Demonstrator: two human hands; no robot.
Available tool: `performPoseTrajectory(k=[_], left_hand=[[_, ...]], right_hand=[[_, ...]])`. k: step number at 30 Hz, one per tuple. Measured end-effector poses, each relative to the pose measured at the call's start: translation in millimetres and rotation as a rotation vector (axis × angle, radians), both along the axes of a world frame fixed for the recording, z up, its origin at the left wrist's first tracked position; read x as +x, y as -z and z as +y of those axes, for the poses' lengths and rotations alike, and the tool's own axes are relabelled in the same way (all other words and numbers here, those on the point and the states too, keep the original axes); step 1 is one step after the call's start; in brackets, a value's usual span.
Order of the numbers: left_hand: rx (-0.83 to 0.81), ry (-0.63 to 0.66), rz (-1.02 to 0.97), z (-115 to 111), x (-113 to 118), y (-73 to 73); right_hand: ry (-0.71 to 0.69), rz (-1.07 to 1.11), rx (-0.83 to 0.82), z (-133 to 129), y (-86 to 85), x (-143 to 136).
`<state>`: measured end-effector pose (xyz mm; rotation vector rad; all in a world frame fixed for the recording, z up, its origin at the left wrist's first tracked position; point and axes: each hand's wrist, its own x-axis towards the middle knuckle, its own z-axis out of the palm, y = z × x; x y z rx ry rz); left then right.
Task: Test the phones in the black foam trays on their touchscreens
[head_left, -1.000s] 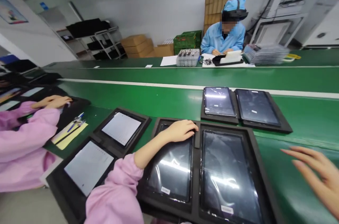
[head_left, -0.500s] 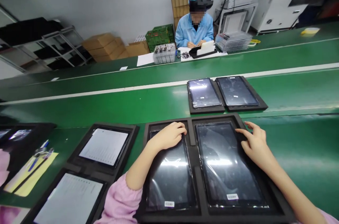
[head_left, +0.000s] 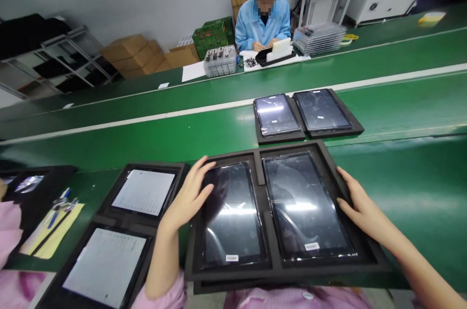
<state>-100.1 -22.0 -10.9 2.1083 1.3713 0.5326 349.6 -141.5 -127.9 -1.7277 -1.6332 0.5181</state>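
Observation:
A black foam tray (head_left: 268, 219) with two compartments lies in front of me, each holding a dark-screened tablet. The left tablet (head_left: 233, 231) and the right tablet (head_left: 306, 221) both carry a small white label near the lower end. My left hand (head_left: 189, 192) grips the tray's left side, thumb over the inner edge and fingers at the upper left corner. On the opposite side, my right hand (head_left: 359, 207) holds the right rim, with the thumb on top and some fingers hidden. Another black edge (head_left: 215, 287) shows beneath the tray's front.
Another tray (head_left: 127, 219) at left holds two tablets with lit white screens. Farther back, a smaller tray (head_left: 304, 135) carries two dark tablets. Yellow paper (head_left: 54, 245) with pens lies far left, beside a pink sleeve (head_left: 9, 226). A co-worker (head_left: 264, 22) sits across the green bench (head_left: 164, 134).
My left hand has moved from the left tablet's top to the tray's left side. My right hand has shifted down the right rim. The tray's front edge now shows above my lap.

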Motion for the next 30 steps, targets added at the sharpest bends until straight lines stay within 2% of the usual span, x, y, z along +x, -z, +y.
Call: performPoseTrajectory(k=[2, 4, 6, 8, 10, 14, 17, 20, 22, 25, 27, 29, 30], left_hand=[[-0.078, -0.326, -0.189, -23, -26, 21.0], [-0.269, -0.603, -0.438, -40, -39, 47.5], [-0.415, -0.689, -0.650, -48, -37, 69.1], [-0.460, -0.635, -0.795, -49, -28, 79.3], [-0.466, -0.569, -0.869, -46, -17, 79.2], [-0.496, -0.477, -0.823, -38, -7, 73.2], [-0.421, -0.408, -0.704, -36, -8, 74.1], [-0.381, -0.371, -0.623, -39, -15, 71.5], [-0.390, -0.282, -0.575, -43, -20, 65.4], [-0.357, -0.135, -0.381, -48, -21, 54.4], [-0.288, -0.124, -0.198, -44, -14, 48.7], [-0.199, -0.159, -0.056, -34, -2, 44.7], [-0.160, -0.193, -0.004, -27, 4, 43.3]], right_hand=[[0.047, 0.158, -0.054, -20, 16.6, 5], [0.099, 0.304, -0.091, -34, 32.1, 7], [0.126, 0.416, -0.125, -44, 42.9, 7], [0.144, 0.451, -0.139, -52, 48.5, 6], [0.170, 0.400, -0.116, -58, 50.5, 6], [0.166, 0.250, -0.059, -49, 46.8, 15], [0.135, 0.026, -0.004, -29, 31.7, 22], [0.138, -0.243, 0.121, -13, 2.5, 21], [0.043, -0.350, 0.213, -11, -19.4, 16], [-0.293, -0.436, 0.294, -13, -42.1, 4], [-0.466, -0.478, 0.316, -9, -46.4, -2], [-0.518, -0.510, 0.308, 3, -44.3, -6], [-0.498, -0.522, 0.299, 12, -42.2, -6]])
